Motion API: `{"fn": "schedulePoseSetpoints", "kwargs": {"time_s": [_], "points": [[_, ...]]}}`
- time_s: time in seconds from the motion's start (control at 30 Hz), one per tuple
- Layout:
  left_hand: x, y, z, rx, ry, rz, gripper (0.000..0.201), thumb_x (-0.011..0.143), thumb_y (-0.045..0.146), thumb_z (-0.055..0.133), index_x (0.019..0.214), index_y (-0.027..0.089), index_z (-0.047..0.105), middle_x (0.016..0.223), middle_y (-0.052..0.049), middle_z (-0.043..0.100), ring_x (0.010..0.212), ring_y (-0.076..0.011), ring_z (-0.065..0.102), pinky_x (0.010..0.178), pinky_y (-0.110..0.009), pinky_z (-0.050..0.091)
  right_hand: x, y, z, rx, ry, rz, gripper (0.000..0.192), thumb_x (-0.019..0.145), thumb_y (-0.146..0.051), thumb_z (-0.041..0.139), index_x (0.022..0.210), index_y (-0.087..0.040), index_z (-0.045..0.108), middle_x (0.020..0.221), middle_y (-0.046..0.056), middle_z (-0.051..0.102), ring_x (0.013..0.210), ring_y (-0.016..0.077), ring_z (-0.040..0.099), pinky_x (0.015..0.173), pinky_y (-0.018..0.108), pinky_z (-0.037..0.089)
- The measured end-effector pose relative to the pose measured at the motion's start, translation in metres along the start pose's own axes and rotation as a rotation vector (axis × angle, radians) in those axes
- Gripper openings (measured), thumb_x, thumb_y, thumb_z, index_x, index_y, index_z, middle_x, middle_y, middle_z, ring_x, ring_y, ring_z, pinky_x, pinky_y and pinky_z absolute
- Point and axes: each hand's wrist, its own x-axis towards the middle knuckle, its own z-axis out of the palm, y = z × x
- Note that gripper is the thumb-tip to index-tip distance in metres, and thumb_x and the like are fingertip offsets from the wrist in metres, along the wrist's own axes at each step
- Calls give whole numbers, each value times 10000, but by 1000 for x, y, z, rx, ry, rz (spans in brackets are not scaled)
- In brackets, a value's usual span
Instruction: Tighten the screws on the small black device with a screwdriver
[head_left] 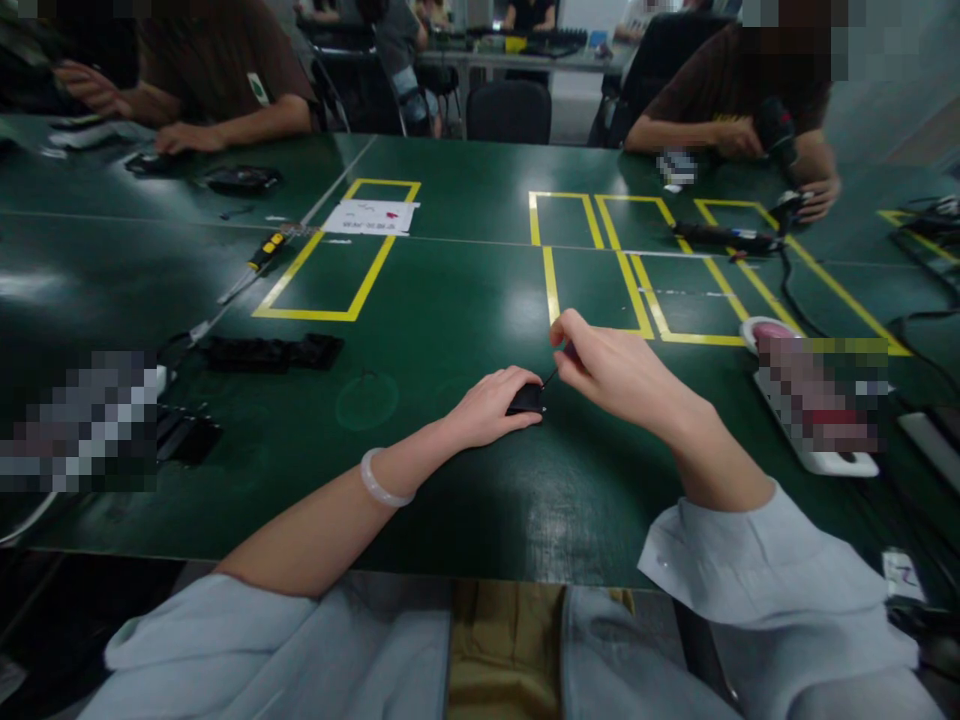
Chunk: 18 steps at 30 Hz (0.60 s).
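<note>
Wrapped over a small black block-like part (526, 400), my left hand (491, 405) presses it against the green table, fingers and thumb on either side. Most of the part is hidden under the palm, so its kind cannot be made out. Just to the right and slightly above, my right hand (611, 370) is closed in a pinch. Between its fingers is a thin dark tool (551, 378) that looks like a small screwdriver; its handle is mostly covered. The shaft slants down to the left, its tip at the upper right edge of the black part.
A yellow-black screwdriver (268, 250) and a black strip-like part (270, 352) lie to the left. Yellow tape outlines (360, 250) mark the green table (465, 510). A phone in a white case (847, 462) sits at right. Two people work across the table, one holding a power driver (774, 130).
</note>
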Motion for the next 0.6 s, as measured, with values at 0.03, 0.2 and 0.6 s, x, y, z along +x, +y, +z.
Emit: {"fn": "schedulePoseSetpoints", "kwargs": {"time_s": [0.03,0.2,0.6], "points": [[0,0,0,4,0,3,377,854,387,625,1177,223,520,1169,-80,593,1089,-261,562,952,-421,443,0,0,1,0,8,7,193,939,-314,378,1046,-191,482,787,31,662,674,173,609,565,258,285],[1,0,0,6,-3,8,383,856,385,628,1180,217,515,1178,-80,590,1098,-259,561,961,-418,442,2,2,5,-34,36,32,236,958,-386,374,973,-197,515,732,25,655,644,174,599,550,258,251],[0,-1,0,-8,3,15,378,860,393,614,1182,217,517,1175,-82,588,1097,-264,556,958,-418,440,0,8,30,79,221,71,265,952,-367,398,1076,-156,500,735,18,632,638,161,597,579,249,318]]}}
